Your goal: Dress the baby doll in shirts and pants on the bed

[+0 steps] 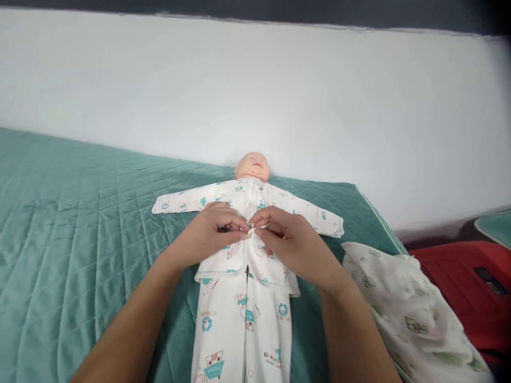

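A baby doll (254,166) lies on its back, dressed in a white printed baby jacket (213,192) with both sleeves spread wide. White printed trousers (223,324) cover its legs. Over the jacket's front my left hand (213,229) pinches one edge of the opening between thumb and fingers. Facing it, my right hand (285,236) pinches the other edge, and the fingertips of both hands nearly meet at the middle. The fastening between them is mostly hidden. Below my hands the jacket's front edges part slightly at the hem.
A teal quilted cover (80,229) lies under the doll. A white printed cloth (415,314) is heaped at the right edge, beside a red plastic object (463,287). Behind the doll's head stands a white wall (255,90).
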`<action>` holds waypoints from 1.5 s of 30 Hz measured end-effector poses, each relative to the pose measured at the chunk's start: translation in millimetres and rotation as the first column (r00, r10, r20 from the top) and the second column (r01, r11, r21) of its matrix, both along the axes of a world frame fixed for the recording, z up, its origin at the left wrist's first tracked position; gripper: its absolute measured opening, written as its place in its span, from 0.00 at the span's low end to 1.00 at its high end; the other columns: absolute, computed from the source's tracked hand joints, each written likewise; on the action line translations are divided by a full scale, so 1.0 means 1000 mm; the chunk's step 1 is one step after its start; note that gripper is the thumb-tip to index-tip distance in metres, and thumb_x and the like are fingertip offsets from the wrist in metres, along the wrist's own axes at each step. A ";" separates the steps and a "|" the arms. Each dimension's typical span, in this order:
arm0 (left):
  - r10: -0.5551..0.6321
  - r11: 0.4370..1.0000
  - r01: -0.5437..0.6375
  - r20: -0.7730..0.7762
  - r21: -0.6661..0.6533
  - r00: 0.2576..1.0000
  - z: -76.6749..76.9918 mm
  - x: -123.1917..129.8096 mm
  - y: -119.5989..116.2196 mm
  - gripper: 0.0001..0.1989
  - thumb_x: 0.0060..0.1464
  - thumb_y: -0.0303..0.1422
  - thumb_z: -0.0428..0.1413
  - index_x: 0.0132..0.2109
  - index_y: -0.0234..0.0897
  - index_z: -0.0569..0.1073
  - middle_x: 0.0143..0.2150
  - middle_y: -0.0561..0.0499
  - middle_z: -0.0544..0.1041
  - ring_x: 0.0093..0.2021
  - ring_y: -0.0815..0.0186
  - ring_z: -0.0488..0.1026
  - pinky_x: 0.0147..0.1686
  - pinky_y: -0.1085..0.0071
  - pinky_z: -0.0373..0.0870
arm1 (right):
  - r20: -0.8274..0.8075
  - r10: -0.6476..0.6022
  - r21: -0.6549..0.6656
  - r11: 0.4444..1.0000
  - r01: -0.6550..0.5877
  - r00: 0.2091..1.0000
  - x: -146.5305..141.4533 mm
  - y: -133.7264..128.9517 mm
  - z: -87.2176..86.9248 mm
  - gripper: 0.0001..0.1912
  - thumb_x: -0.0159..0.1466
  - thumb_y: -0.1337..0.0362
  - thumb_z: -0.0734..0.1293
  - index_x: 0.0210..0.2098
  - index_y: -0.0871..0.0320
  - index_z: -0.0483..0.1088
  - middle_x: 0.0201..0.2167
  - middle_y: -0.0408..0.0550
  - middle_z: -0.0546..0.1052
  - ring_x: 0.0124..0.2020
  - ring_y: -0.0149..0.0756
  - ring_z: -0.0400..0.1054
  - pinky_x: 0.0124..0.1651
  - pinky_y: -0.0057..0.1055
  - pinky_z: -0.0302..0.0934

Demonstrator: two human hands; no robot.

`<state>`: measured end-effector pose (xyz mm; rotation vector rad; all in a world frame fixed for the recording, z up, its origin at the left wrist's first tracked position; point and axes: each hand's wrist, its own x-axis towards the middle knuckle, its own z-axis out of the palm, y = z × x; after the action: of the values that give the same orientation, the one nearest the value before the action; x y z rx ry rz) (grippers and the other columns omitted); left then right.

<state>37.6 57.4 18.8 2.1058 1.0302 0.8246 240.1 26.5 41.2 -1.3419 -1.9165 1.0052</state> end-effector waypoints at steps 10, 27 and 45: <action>0.007 1.000 -0.004 0.077 -0.030 0.997 -0.002 -0.001 0.001 0.05 0.58 0.34 0.59 0.36 0.42 0.80 0.29 0.54 0.74 0.34 0.66 0.68 0.41 0.67 0.63 | -0.181 0.038 -0.050 0.998 -0.048 0.983 0.001 0.003 -0.004 0.07 0.68 0.61 0.62 0.41 0.52 0.71 0.23 0.37 0.65 0.23 0.27 0.61 0.25 0.26 0.53; 0.071 0.884 0.061 -0.261 0.464 0.963 -0.014 -0.003 -0.001 0.15 0.62 0.23 0.46 0.49 0.40 0.74 0.39 0.48 0.73 0.42 0.60 0.68 0.45 0.60 0.62 | 0.376 -0.665 0.202 0.739 0.643 0.645 0.075 0.039 -0.045 0.09 0.59 0.59 0.63 0.31 0.54 0.74 0.30 0.49 0.77 0.33 0.42 0.66 0.37 0.37 0.56; 0.568 0.750 -0.645 0.356 0.146 0.742 -0.022 -0.044 0.019 0.07 0.51 0.24 0.52 0.32 0.38 0.73 0.29 0.56 0.74 0.29 0.69 0.68 0.32 0.72 0.62 | -0.263 -0.461 0.187 0.838 0.513 0.848 0.017 0.036 -0.054 0.13 0.63 0.59 0.66 0.47 0.52 0.72 0.51 0.48 0.76 0.52 0.41 0.69 0.57 0.44 0.62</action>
<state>-6.8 76.2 -2.8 1.7514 1.5474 1.6245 257.5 62.2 -12.3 -1.4125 -1.3794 0.5920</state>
